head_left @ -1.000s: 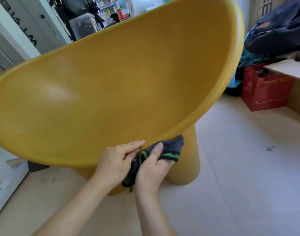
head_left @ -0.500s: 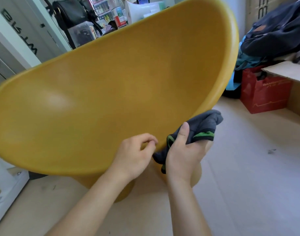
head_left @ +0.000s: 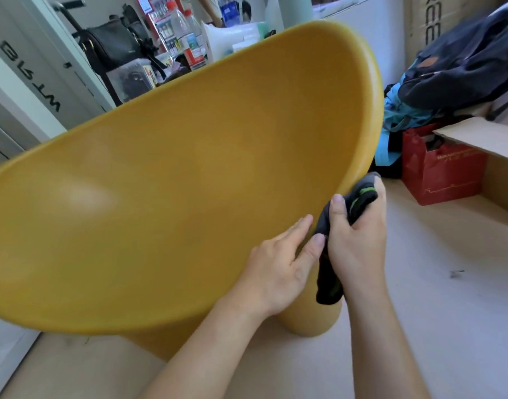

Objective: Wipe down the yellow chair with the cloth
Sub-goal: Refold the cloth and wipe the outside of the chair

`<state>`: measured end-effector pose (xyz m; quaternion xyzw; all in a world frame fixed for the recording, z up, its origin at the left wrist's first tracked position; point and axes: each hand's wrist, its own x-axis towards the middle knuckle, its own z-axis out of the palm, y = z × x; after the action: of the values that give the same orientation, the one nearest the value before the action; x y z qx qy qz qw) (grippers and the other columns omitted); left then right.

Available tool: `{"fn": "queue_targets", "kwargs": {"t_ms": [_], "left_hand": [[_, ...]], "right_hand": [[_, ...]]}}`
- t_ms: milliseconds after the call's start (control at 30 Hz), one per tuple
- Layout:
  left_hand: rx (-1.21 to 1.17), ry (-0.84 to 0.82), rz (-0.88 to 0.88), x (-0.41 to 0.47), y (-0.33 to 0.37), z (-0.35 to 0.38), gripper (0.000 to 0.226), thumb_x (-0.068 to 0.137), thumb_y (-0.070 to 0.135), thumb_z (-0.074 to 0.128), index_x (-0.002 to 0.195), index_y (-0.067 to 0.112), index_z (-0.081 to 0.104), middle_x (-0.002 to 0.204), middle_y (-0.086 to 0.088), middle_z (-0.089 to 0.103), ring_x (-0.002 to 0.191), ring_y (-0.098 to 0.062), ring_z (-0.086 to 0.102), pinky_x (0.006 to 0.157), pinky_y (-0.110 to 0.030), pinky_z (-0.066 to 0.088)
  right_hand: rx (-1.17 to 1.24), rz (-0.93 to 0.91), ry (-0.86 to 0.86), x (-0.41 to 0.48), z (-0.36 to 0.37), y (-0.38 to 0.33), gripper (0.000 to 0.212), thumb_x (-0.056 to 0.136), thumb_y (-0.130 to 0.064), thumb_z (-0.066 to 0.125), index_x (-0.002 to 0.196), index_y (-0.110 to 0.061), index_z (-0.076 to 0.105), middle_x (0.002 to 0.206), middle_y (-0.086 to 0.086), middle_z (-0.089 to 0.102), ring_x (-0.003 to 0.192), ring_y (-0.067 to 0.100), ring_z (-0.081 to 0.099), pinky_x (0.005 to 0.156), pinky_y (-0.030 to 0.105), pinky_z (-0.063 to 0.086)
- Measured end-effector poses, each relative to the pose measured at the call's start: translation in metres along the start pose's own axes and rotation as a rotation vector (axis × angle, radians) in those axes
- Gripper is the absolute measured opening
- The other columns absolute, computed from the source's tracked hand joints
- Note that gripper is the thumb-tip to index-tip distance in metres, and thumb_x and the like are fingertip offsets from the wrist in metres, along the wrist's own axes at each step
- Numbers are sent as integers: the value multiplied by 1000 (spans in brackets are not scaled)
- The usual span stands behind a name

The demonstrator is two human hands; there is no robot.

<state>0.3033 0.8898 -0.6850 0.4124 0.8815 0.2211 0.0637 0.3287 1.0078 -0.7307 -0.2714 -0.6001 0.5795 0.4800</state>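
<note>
1. Yellow chair (head_left: 175, 182) is filling the centre and left of the frame. It is tilting over, with its broad shell facing the camera and a stubby leg (head_left: 313, 318) showing at lower centre.
2. Dark backpack (head_left: 463, 61) and red bag (head_left: 443, 171) are sitting at the right edge, apart from the chair.
3. Right hand (head_left: 359, 243), centre right, is gripping the cloth with the thumb curled over it and pressing it to the shell's right rim. Over the last second it has been climbing from the bottom edge up this rim.
4. Left hand (head_left: 278, 269), just beside it, is lying open with straight fingers on the shell, seemingly bracing. Half a second ago they were curling.
5. Cloth (head_left: 329, 280), dark grey with a green stripe, is bunching in the right hand, its tail hanging below.
6. Reading: the lower rim is probably wiped. The upper rim and wide shell are likely still waiting.
</note>
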Motion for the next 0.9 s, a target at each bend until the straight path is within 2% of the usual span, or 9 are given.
{"fn": "queue_targets", "kwargs": {"t_ms": [167, 300, 400, 500, 533, 600, 700, 800, 900], "left_hand": [[-46, 7, -46, 5, -10, -1, 52, 91, 23, 44, 139, 43, 39, 145, 16, 43, 133, 0, 37, 109, -21, 31], [-376, -104, -117, 1, -17, -7, 80, 66, 4, 47, 129, 52, 45, 139, 16, 50, 129, 2, 43, 112, -30, 33], [-222, -133, -97, -21, -27, -12, 84, 73, -5, 49, 140, 44, 38, 143, 22, 41, 131, 9, 35, 111, -18, 28], [1, -37, -144, -63, -78, -22, 52, 89, 28, 58, 135, 45, 43, 144, 20, 41, 132, 7, 33, 113, -22, 26], [98, 15, -219, -81, -103, -28, 43, 89, 51, 51, 132, 48, 46, 143, 17, 44, 132, 3, 35, 113, -29, 27], [321, 120, -343, -116, -147, -35, 58, 81, 79, 19, 127, 56, 47, 140, 17, 48, 132, -3, 38, 111, -40, 27], [445, 199, -317, -138, -179, -33, 59, 83, 76, 12, 129, 57, 44, 138, 21, 48, 130, -3, 38, 104, -39, 18], [419, 287, -237, -136, -183, -28, 49, 85, 71, 29, 124, 53, 52, 130, 23, 54, 120, -2, 44, 95, -35, 19], [386, 385, -179, -131, -187, -23, 47, 77, 70, 44, 117, 50, 58, 123, 26, 59, 111, 1, 48, 90, -35, 23]], "right_hand": [[43, -104, 168, -46, 19, 7, 59, 88, -9, 53, 145, -15, 38, 156, 12, 31, 144, 6, 24, 112, 11, 19], [98, -24, 52, -117, 39, 27, 77, 81, 0, 52, 146, -36, 33, 159, 4, 23, 144, -2, 19, 113, 12, 21], [141, 80, -77, -153, 46, 30, 75, 85, -10, 52, 147, -44, 25, 156, -2, 32, 143, 4, 29, 113, 19, 29], [200, 325, -97, -154, 41, 25, 50, 90, -32, 55, 139, -32, 46, 141, -4, 54, 130, 12, 49, 109, 40, 41], [279, 443, -82, -146, 39, 19, 42, 88, -36, 57, 129, -29, 54, 130, -4, 61, 121, 16, 57, 105, 48, 44], [474, 603, 11, -126, 35, 6, 33, 80, -39, 59, 109, -24, 60, 109, -2, 67, 102, 26, 65, 95, 58, 49], [403, 588, 78, -105, 35, -7, 47, 71, -53, 64, 107, -24, 60, 101, 3, 70, 100, 31, 67, 91, 56, 52], [180, 464, 37, -84, 38, -4, 56, 66, -60, 73, 102, -25, 49, 98, 3, 65, 92, 23, 65, 89, 48, 52], [-23, 480, 48, -54, 39, -1, 61, 60, -57, 77, 104, -25, 48, 109, 0, 59, 96, 21, 60, 86, 40, 50]]}}
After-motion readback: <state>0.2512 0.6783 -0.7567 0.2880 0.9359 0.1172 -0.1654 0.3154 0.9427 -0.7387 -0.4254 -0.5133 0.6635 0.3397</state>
